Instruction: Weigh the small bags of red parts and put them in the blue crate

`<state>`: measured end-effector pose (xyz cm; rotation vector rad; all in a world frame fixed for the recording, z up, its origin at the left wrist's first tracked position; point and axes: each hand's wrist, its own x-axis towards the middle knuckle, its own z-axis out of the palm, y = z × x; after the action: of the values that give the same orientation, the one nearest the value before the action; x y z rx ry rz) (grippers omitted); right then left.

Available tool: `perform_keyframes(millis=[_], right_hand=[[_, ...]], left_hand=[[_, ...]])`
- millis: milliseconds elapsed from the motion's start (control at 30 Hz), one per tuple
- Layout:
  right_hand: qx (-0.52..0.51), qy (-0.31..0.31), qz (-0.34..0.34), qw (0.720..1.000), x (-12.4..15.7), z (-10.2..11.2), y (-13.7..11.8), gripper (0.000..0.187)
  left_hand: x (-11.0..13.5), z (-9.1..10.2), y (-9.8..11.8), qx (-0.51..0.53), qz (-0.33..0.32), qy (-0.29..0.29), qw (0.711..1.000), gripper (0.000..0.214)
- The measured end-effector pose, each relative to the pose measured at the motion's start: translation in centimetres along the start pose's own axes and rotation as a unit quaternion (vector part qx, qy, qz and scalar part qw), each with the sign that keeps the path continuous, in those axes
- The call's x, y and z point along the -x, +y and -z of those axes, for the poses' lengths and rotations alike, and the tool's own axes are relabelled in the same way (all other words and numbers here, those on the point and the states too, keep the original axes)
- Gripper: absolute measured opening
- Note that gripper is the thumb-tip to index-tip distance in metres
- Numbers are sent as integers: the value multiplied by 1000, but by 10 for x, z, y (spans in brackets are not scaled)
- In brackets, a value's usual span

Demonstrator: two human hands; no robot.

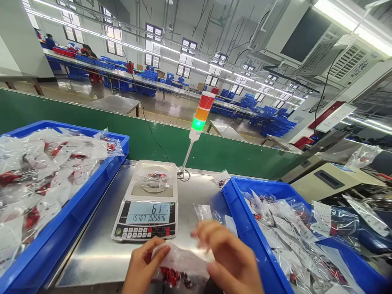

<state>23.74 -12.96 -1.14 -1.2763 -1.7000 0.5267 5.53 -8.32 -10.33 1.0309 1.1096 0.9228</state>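
Observation:
My left hand (142, 267) and my right hand (228, 257) both grip one clear plastic bag (183, 263) with small red parts inside, low at the front of the steel table (98, 253). The right hand's fingers are blurred by motion. Just beyond the hands stands a white digital scale (148, 204) whose display reads 61, with a small clear bag (154, 179) lying on its pan. Loose small bags (203, 212) lie beside the scale on its right.
A blue bin (61, 237) full of bagged red parts fills the left side, and another blue bin (245, 228) of bags sits on the right. A red-amber-green signal lamp (200, 114) rises behind the scale. A green conveyor wall (153, 139) runs across behind, and a sealing machine (330, 179) stands at right.

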Motion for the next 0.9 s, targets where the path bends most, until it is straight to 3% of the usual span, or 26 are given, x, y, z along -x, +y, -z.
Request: perform_keyframes(millis=[133,233,300,367,433,533,633,700,767,900], right_hand=[[76,-18,-46,996,8,-31,36,36],[81,-60,-77,992,25,-48,56,24],[77,-37,-102,991,32,-52,59,36],[79,15,-123,989,33,-48,56,43],[85,53,-136,986,31,-39,52,42],[97,101,-149,979,29,-21,51,37],[118,135,-166,970,31,-5,52,35],[131,144,-173,966,29,4,51,34],[137,155,-169,964,19,9,44,35],[126,159,-130,971,-30,9,25,35]], left_hand=[[-1,4,-5,-14,-10,6,1000,53],[0,5,-6,-31,-18,6,999,51],[-2,7,1,-58,-52,16,997,49],[-9,12,15,-114,-136,43,983,42],[-24,19,32,-194,-265,80,941,32],[-58,28,48,-329,-430,123,832,25],[-93,26,51,-433,-480,135,751,28],[-112,21,52,-454,-469,127,747,26],[-127,16,60,-443,-443,126,769,22],[-145,19,99,-410,-393,201,798,24]])
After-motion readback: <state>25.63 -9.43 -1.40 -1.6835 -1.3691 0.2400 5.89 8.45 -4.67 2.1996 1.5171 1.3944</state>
